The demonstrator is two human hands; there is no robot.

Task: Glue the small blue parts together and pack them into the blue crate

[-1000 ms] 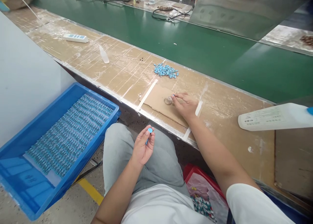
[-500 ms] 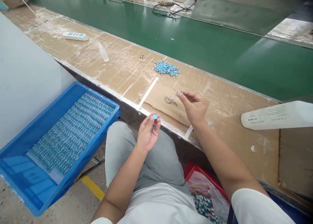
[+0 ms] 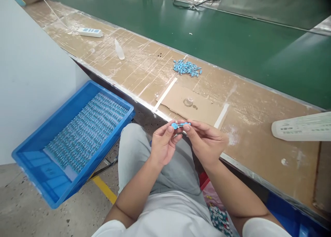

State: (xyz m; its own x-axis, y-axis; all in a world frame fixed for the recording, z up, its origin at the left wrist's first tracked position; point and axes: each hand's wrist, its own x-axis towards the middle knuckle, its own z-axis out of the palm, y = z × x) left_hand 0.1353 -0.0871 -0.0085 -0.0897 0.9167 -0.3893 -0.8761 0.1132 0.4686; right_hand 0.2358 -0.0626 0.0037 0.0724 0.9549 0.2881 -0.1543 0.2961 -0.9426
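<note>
Over the bench's front edge my two hands meet. My left hand (image 3: 163, 143) pinches a small round blue plastic piece (image 3: 174, 125) between thumb and fingertips. My right hand (image 3: 207, 140) is closed on a small slim blue part (image 3: 184, 124), whose end touches or nearly touches the round piece; the fingers hide the exact contact. Beyond them, a small clear cap (image 3: 189, 101) sits on a cardboard sheet (image 3: 176, 101), with wet-looking spots beside it. Farther back lies a pile of small blue parts (image 3: 187, 68).
At left stands a blue tray (image 3: 94, 161) with rows of small blue-green parts. A white squeeze bottle (image 3: 119, 50) and a power strip (image 3: 90, 32) lie on the bench. A large white bottle (image 3: 301, 128) lies at right. Behind runs a green belt (image 3: 160, 27). A red container (image 3: 203, 180) stands below.
My right hand has come down from beside the clear cap to my left hand, bringing the slim blue part to the round piece. The camera view has shifted slightly.
</note>
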